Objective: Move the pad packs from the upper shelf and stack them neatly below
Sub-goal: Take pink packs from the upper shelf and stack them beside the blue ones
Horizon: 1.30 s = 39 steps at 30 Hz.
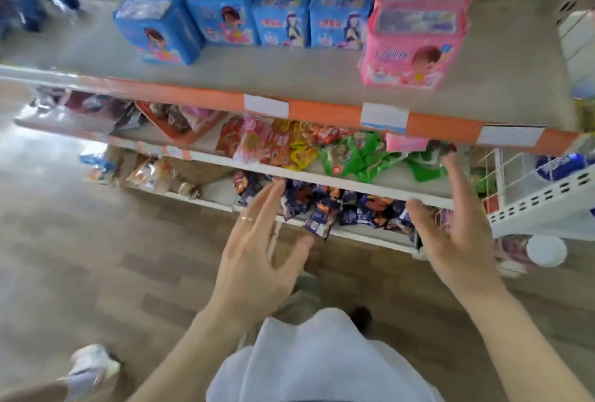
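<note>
Overhead, the upper shelf (289,79) fills most of your view, its front edge lined with an orange strip (322,108) and white price tags. On it the blue pad packs (225,15) stand in rows towards the left and middle, and the pink pad packs (415,47) sit in a line at the right, apart from the blue ones by a narrow gap. Below it, the next shelf (386,181) carries loose snack bags in red, yellow and green; the shelf under that one holds dark blue snack bags (322,208). Your wooden floor (96,256) shows at the left.

Your left hand (254,266) is spread open, fingers apart, holding nothing, in front of the dark blue bags; a ring (247,218) sits on one finger. Your right hand (457,228) is open too, palm turned inward, empty, its fingertips up near the green bags. Both hands are well below the pad packs and touch none of them.
</note>
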Available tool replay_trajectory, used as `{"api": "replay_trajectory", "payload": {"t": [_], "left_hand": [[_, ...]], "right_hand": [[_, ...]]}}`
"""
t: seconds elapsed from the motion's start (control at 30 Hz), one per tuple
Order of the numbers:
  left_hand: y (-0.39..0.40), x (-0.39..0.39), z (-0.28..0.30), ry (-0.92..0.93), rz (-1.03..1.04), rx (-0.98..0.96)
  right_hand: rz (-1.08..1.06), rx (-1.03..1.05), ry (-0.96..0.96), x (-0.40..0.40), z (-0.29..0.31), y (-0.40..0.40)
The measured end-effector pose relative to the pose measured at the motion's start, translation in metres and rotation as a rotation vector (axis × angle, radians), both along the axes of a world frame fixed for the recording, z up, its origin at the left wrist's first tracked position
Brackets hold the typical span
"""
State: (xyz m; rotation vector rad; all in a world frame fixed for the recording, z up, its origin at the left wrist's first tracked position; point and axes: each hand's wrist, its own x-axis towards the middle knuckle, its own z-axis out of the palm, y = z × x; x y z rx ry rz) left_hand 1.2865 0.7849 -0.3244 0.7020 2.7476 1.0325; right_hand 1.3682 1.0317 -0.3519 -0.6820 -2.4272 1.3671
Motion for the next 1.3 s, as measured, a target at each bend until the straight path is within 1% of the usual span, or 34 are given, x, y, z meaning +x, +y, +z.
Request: {"api": "replay_trajectory", "payload": {"t": [0.13, 0.2, 0.37, 0.47, 0.63, 0.77, 0.9, 1.07, 1.3], "left_hand": [[-0.007, -0.005, -0.001, 0.049, -0.075, -0.012], [-0.005, -0.009, -0.001, 0.081, -0.110, 0.003], [-0.021, -0.022, 0.005, 0.164, -0.132, 0.099], [-0.060, -0.035, 0.008, 0.183, -0.114, 0.089], [-0.152, -0.061, 0.006, 0.246, -0.072, 0.022], [-0.207, -0.080, -0.002, 0.270, 0.000, 0.064], [-0.233, -0.094, -0.009, 0.264, -0.004, 0.093], [-0.251, -0.122, -0.006, 0.286, -0.109, 0.096], [-0.219, -0.161, 0.022, 0.352, -0.245, 0.136]], "right_hand": [[-0.035, 0.037, -0.003, 0.025, 0.011, -0.011], [-0.061, 0.023, -0.024, 0.029, 0.017, -0.019], [-0.020, 0.077, 0.013, 0.001, 0.028, -0.060], [0.063, 0.116, 0.054, -0.038, 0.037, -0.104], [0.219, 0.167, 0.058, -0.094, 0.044, -0.181], [0.272, 0.210, 0.049, -0.122, 0.046, -0.221], [0.223, 0.275, 0.097, -0.132, 0.050, -0.240], [0.108, 0.318, 0.117, -0.128, 0.052, -0.255], [0.074, 0.460, 0.101, -0.118, 0.077, -0.245]]}}
